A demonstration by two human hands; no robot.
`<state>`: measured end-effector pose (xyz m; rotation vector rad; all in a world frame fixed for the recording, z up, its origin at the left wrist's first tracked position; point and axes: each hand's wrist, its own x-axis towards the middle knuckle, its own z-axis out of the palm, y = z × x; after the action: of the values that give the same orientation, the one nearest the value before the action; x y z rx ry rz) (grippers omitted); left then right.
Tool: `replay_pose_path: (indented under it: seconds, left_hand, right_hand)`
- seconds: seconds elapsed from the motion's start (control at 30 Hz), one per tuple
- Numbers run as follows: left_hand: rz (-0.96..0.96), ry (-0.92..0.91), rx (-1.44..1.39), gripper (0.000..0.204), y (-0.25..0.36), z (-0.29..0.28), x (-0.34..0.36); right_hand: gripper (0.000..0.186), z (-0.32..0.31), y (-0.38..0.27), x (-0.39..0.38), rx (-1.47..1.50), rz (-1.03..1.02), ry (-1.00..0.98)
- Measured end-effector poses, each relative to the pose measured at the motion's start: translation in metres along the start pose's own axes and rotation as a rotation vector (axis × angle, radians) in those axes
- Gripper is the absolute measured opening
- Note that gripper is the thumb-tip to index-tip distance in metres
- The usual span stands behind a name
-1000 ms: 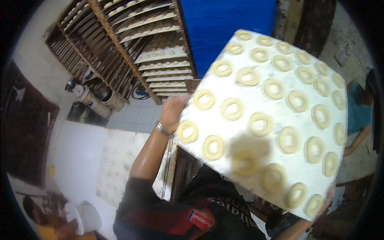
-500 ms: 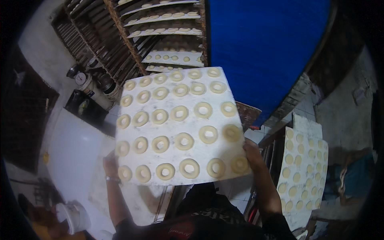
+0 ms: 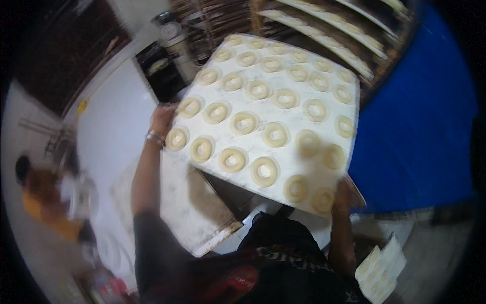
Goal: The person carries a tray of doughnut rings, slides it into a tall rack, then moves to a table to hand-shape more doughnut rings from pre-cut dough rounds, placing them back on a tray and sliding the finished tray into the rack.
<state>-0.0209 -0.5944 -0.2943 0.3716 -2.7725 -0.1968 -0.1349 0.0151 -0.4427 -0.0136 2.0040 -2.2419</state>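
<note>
I hold a wide white floured board [image 3: 196, 127] in front of me, tilted in the head view. Rows of pale dough rings [image 3: 254, 172] lie across it. My left hand [image 3: 163, 118], with a band at the wrist, grips the board's left edge. At the near right corner, my right hand [image 3: 345, 195] has hold of the other side, partly blurred, its fingers mostly hidden. A shadow falls over the rings close to that corner.
Ahead stands a wooden rack [image 3: 257, 19] with dough-laden boards [image 3: 324, 38] on its shelves. A blue panel [image 3: 410, 137] rises to the right. On the left are a white tabletop [image 3: 119, 121] and a person in orange [image 3: 48, 200]. Another dough board [image 3: 379, 271] lies low right.
My view has swung round, so the rack and blue panel sit farther right. The held board has turned clockwise in view and shifted right, both hands still on it.
</note>
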Motion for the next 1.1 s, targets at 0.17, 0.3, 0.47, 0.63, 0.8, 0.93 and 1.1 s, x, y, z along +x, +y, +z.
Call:
replay_pose_path:
  seconds: [0.17,0.3,0.47,0.63,0.8,0.93,1.1]
  left_hand:
    - [-0.344,-0.338,-1.876,0.07,0.003,0.022,0.015]
    - [-0.354,-0.281,-1.835,0.07,-0.014,0.031,0.026]
    - [-0.324,-0.338,-1.811,0.069,-0.033,0.057,0.055]
    - [-0.253,-0.306,-1.829,0.067,-0.06,0.078,0.073]
    - [-0.343,-0.264,-1.86,0.059,-0.067,0.097,0.087]
    - [-0.311,-0.284,-1.886,0.058,-0.074,0.108,0.097]
    - [-0.273,-0.344,-1.898,0.059,-0.09,0.119,0.111]
  right_hand:
    - [0.039,0.047,-0.022,-0.034,-0.061,0.067,0.165]
    - [0.038,0.046,-0.016,-0.013,0.075,0.054,0.286]
    - [0.033,0.03,-0.011,-0.019,-0.646,-0.377,0.025]
    - [0.033,0.063,-0.014,-0.012,0.019,-0.084,0.159]
    - [0.046,0.05,0.002,-0.017,0.057,-0.019,0.243]
    - [0.05,0.049,0.008,-0.029,-0.069,-0.025,0.29]
    - [0.048,0.079,-0.01,-0.037,-0.063,0.051,0.308]
